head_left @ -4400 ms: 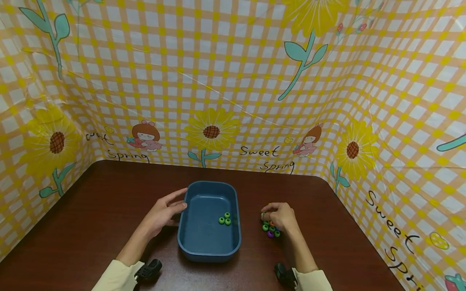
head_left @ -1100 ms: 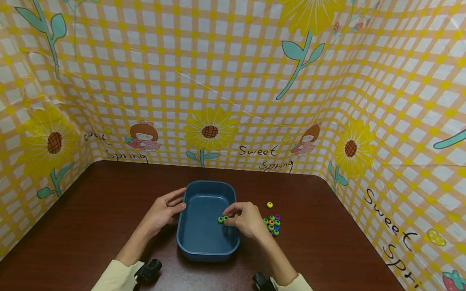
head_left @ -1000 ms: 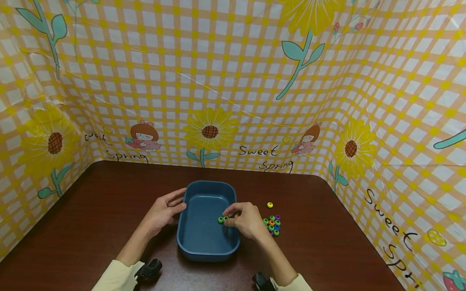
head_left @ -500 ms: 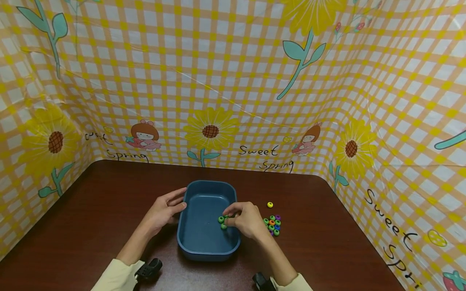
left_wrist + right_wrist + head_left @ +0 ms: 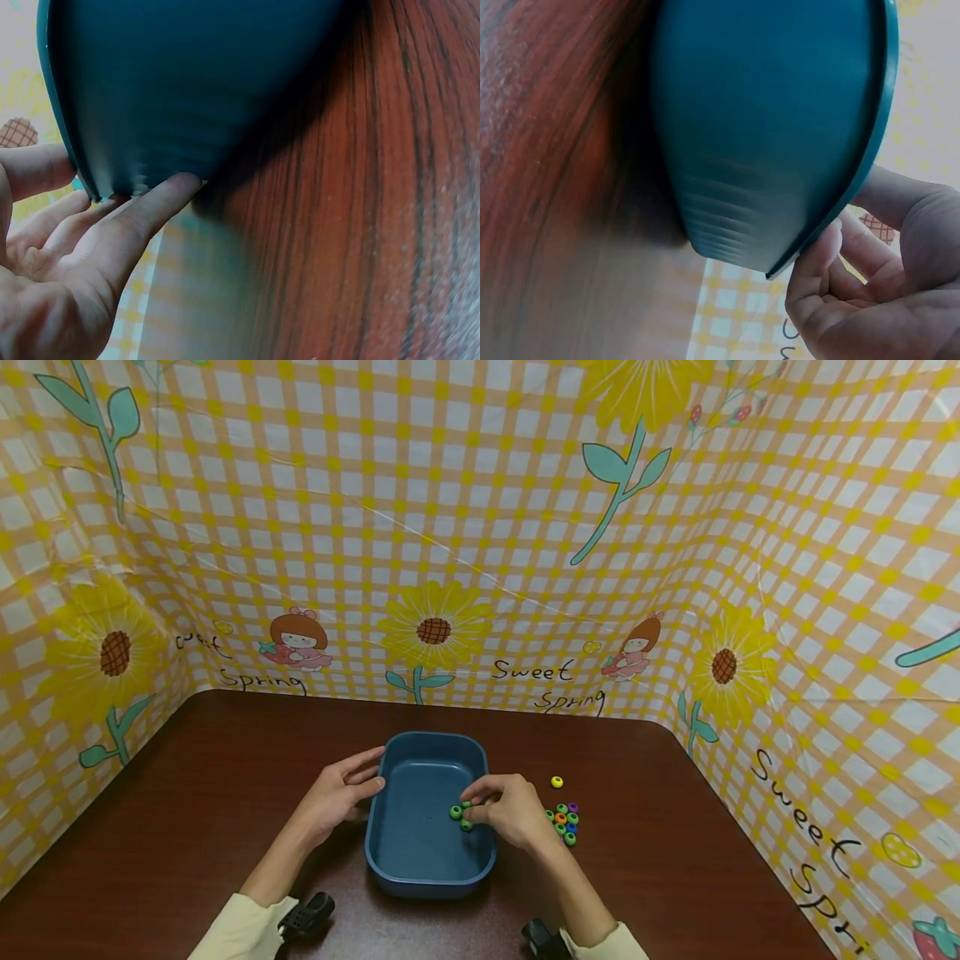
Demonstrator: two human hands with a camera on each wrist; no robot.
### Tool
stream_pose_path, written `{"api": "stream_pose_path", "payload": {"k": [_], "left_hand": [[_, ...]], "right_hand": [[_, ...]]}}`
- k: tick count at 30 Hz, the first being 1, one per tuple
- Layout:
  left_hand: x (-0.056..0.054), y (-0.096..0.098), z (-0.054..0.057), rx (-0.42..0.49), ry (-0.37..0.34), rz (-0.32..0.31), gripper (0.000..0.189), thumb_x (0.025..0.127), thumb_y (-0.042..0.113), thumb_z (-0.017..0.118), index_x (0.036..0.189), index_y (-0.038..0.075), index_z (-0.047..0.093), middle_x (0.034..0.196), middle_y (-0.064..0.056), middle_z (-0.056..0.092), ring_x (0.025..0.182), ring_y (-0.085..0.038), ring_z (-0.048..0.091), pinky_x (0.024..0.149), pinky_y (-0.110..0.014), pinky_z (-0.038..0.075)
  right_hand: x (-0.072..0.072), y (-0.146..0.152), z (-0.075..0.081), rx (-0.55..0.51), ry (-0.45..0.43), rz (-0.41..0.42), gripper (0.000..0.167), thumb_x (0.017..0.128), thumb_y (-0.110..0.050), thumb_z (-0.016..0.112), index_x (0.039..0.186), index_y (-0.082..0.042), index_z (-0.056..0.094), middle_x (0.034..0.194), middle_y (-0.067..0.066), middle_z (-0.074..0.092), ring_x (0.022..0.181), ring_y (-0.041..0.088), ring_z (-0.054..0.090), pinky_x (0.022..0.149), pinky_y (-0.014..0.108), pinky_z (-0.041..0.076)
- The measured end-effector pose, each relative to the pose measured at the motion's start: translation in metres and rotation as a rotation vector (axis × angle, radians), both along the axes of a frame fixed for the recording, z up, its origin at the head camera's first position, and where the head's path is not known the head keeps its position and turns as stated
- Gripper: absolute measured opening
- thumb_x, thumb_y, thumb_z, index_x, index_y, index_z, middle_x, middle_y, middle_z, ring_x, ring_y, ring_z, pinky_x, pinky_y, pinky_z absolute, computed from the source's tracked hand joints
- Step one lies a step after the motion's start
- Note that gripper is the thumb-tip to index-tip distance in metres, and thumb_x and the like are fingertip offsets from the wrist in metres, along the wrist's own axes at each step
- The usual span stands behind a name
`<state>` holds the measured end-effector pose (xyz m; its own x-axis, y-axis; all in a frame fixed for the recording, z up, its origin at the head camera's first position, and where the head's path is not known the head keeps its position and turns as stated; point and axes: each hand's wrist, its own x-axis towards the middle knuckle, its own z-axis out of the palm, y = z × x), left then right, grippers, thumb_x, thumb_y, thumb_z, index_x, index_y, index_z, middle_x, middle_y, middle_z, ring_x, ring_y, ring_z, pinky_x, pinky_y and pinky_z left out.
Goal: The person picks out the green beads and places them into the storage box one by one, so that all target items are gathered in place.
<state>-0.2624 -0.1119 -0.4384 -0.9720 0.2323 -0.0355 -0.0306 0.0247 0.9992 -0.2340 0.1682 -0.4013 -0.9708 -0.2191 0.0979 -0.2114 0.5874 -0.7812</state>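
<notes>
A dark blue rectangular tub [image 5: 420,852] sits on the table in the head view. My left hand [image 5: 335,793] rests against its left side, with the fingers extended on the outer wall in the left wrist view. My right hand [image 5: 513,810] reaches over the right rim, thumb and index finger curled round a small cluster of green beads [image 5: 456,812] on the tub floor. One green bead [image 5: 467,826] lies just below the thumb tip. The fingers partly cover the cluster. In the right wrist view, the tub wall [image 5: 765,127] hides the beads.
Right of the tub, green, orange, blue and purple beads [image 5: 571,829] lie grouped on the brown table [image 5: 637,843]. A yellow bead [image 5: 557,782] lies apart, farther back. A checked, sunflower-printed cloth [image 5: 480,527] stands around the table's back and sides.
My right hand has come from the loose beads into the tub. A further green bead now shows below the thumb and has shifted slightly right, toward the cluster. The left hand stays put.
</notes>
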Motion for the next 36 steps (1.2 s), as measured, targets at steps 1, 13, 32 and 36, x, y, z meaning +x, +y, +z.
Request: {"api": "stream_pose_path", "payload": {"k": [1, 13, 32, 36], "left_hand": [[0.000, 0.000, 0.000, -0.002, 0.001, 0.002, 0.055, 0.103, 0.007, 0.057, 0.156, 0.012, 0.042, 0.155, -0.025, 0.045, 0.133, -0.044, 0.054, 0.086, -0.055, 0.059], [0.001, 0.000, -0.001, -0.007, 0.003, 0.005, 0.055, 0.103, 0.008, 0.058, 0.155, 0.014, 0.042, 0.155, -0.025, 0.045, 0.132, -0.044, 0.055, 0.085, -0.054, 0.059], [0.000, 0.000, -0.001, 0.001, -0.009, 0.009, 0.055, 0.103, 0.008, 0.059, 0.155, 0.014, 0.043, 0.155, -0.024, 0.045, 0.133, -0.043, 0.055, 0.086, -0.054, 0.059], [0.000, 0.000, -0.001, 0.007, -0.007, 0.004, 0.056, 0.102, 0.007, 0.059, 0.155, 0.013, 0.042, 0.155, -0.024, 0.045, 0.133, -0.044, 0.055, 0.085, -0.054, 0.060]], "right_hand": [[0.000, 0.001, 0.001, -0.007, -0.006, 0.003, 0.014, 0.082, -0.005, 0.080, 0.096, -0.005, 0.078, 0.082, 0.003, 0.070, 0.070, 0.011, 0.061, 0.063, 0.027, 0.052], [-0.001, 0.030, 0.023, -0.103, -0.081, -0.073, 0.018, 0.087, -0.009, 0.076, 0.105, -0.007, 0.078, 0.085, 0.008, 0.070, 0.076, 0.025, 0.067, 0.069, 0.036, 0.056], [-0.017, 0.102, 0.012, -0.035, -0.229, -0.125, 0.032, 0.086, -0.006, 0.077, 0.116, 0.003, 0.072, 0.104, 0.014, 0.067, 0.085, 0.021, 0.064, 0.078, 0.042, 0.057], [-0.020, 0.105, 0.004, -0.001, -0.244, -0.138, 0.030, 0.083, -0.005, 0.079, 0.111, 0.003, 0.073, 0.101, 0.013, 0.067, 0.081, 0.021, 0.060, 0.070, 0.038, 0.053]]}}
